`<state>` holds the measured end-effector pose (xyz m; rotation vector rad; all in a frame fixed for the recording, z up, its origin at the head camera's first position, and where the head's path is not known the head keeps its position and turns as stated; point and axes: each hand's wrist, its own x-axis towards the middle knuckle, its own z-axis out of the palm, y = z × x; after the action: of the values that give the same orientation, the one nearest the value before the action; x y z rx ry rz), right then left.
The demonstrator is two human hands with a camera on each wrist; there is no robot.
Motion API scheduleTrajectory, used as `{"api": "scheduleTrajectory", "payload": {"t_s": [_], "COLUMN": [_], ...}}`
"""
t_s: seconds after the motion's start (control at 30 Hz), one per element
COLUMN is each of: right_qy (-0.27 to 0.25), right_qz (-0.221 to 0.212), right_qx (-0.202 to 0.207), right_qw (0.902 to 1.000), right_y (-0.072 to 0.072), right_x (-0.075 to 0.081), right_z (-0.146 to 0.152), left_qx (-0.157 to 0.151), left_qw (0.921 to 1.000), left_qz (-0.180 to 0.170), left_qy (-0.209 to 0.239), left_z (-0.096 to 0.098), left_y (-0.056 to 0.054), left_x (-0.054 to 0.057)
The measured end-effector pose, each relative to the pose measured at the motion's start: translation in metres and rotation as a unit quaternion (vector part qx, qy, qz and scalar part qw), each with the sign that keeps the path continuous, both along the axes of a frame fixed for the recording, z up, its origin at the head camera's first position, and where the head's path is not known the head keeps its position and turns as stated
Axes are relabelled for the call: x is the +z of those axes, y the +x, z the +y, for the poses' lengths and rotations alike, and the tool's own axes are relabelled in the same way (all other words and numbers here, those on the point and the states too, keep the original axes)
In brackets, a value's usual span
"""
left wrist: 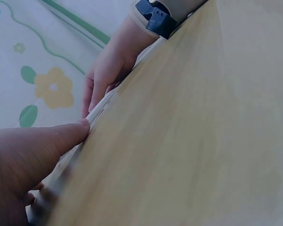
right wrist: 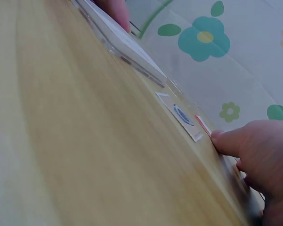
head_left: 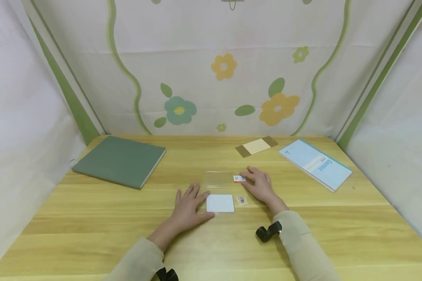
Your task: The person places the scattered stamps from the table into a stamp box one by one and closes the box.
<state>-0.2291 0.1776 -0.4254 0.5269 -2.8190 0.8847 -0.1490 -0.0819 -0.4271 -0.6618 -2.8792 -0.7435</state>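
Observation:
A flat clear case with a white card (head_left: 220, 203) in it lies on the table before me. My left hand (head_left: 187, 209) rests at its left side with fingers spread, thumb and index finger touching its left corners. My right hand (head_left: 260, 186) holds the right end of a small white, blue and red stamp-like piece (head_left: 237, 178) between thumb and index finger, flat at the tabletop. In the right wrist view the thumb (right wrist: 228, 141) meets its red edge (right wrist: 203, 125). Another small stamp-like piece with a round dark print (head_left: 242, 200) lies right of the case.
A clear plastic cover (head_left: 217, 179) lies just beyond the white card. A green book (head_left: 121, 160) is at the left, a light blue notebook (head_left: 316, 164) at the right. Between them at the back sits a cream-and-brown card (head_left: 256, 146). A floral curtain (head_left: 204, 86) borders the table (head_left: 91, 218).

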Motion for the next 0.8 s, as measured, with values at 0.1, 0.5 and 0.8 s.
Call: {"api": "scheduleTrajectory", "payload": {"t_s": [0.1, 0.5, 0.8], "right_qy": [-0.008, -0.029, -0.029], "right_qz": [0.001, 0.023, 0.039], "right_qx": [-0.004, -0.009, -0.005], "right_qw": [1.0000, 0.9993, 0.9988], "right_y": [0.0007, -0.0007, -0.0011], "right_x": [-0.0013, -0.0008, -0.0004], "right_z": [0.0008, -0.0007, -0.0022], "left_qx": [-0.002, 0.001, 0.002], "left_qw": [1.0000, 1.0000, 1.0000], "left_qz": [0.002, 0.000, -0.001], "left_qy": [0.002, -0.006, -0.008], "left_z": [0.0005, 0.0006, 0.0008], "left_y": [0.0013, 0.0017, 0.0016], "left_x": [0.0000, 0.0018, 0.0025]}}
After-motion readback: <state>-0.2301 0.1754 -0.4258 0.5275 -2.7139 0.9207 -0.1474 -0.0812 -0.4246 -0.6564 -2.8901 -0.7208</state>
